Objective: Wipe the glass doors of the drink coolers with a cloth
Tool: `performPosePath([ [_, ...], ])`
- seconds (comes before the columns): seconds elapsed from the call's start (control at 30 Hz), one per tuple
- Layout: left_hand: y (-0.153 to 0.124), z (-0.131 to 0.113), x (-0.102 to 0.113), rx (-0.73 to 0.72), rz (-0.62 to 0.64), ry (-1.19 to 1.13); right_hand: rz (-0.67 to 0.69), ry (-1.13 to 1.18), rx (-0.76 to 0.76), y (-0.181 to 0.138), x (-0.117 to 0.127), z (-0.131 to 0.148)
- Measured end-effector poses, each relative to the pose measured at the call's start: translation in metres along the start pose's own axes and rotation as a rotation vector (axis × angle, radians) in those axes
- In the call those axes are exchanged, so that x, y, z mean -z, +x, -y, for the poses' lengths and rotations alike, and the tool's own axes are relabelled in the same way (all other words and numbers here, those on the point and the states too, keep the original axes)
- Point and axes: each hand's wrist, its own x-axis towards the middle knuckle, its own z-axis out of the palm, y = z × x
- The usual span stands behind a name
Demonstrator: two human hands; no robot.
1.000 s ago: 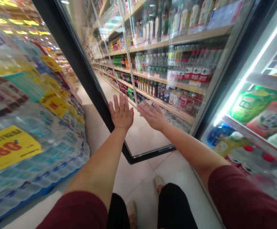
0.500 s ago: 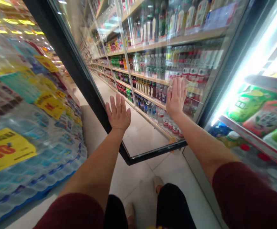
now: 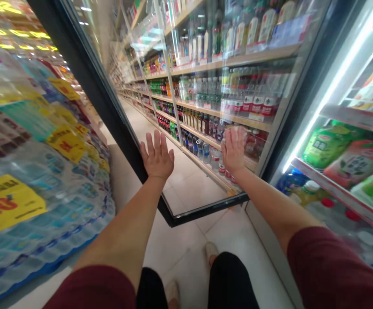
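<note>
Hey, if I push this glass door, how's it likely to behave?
The glass door would probably swing rather than slide, since it stands angled out from the lit cooler. It's likely stiff, being edged by a solid-looking black frame. Its surface shows reflections, so it may feel smooth and slippery.

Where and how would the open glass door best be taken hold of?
Probably the door is best gripped by the long free side of its black frame, from the left, fingers curled round it. That narrow edge stands out away from the cooler, and the left hand lies right beside it; the flat pane offers little to grasp.
</note>
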Motion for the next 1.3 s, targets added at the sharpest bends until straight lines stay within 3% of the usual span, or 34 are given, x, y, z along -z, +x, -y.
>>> performPosePath([
  [0.1, 0.0, 0.0, 0.0, -0.001, -0.01, 0.006, 0.125, 0.022, 0.114, -0.003, 0.005, -0.006],
  [0.27, 0.0, 0.001, -0.001, -0.002, -0.016, 0.007, -0.143, 0.024, -0.355, 0.038, 0.01, -0.022],
  [0.3, 0.0, 0.001, -0.001, 0.0, -0.014, 0.007, -0.17, 0.018, -0.384, 0.042, 0.01, -0.02],
  [0.37, -0.001, 0.001, -0.001, 0.002, -0.011, 0.001, -0.136, 0.014, -0.285, 0.04, 0.008, -0.008],
  [0.5, -0.001, 0.001, -0.001, 0.002, -0.019, -0.016, 0.009, 0.038, 0.088, 0.03, 0.005, 0.021],
  [0.57, -0.001, 0.002, -0.002, -0.004, -0.022, -0.011, -0.043, 0.054, 0.089, 0.044, 0.005, 0.028],
  [0.67, -0.001, 0.003, -0.003, -0.012, -0.03, 0.002, -0.189, 0.063, -0.068, 0.078, 0.007, 0.033],
  [0.73, -0.002, 0.003, -0.003, -0.018, -0.041, 0.003, -0.218, 0.05, -0.11, 0.086, 0.006, 0.043],
  [0.93, -0.003, 0.003, -0.004, -0.032, -0.056, -0.014, -0.017, -0.006, 0.166, 0.068, 0.009, 0.084],
  [1.0, -0.003, 0.003, -0.004, -0.036, -0.061, -0.014, -0.052, -0.033, 0.115, 0.093, 0.014, 0.085],
  [1.13, -0.004, 0.003, -0.004, -0.04, -0.063, -0.002, -0.253, -0.032, -0.107, 0.153, 0.02, 0.082],
  [1.23, -0.004, 0.002, -0.003, -0.024, -0.051, -0.008, -0.283, 0.031, -0.075, 0.134, 0.013, 0.095],
  [1.3, -0.004, 0.001, -0.002, -0.025, -0.046, -0.011, -0.174, 0.047, 0.082, 0.096, 0.006, 0.105],
])
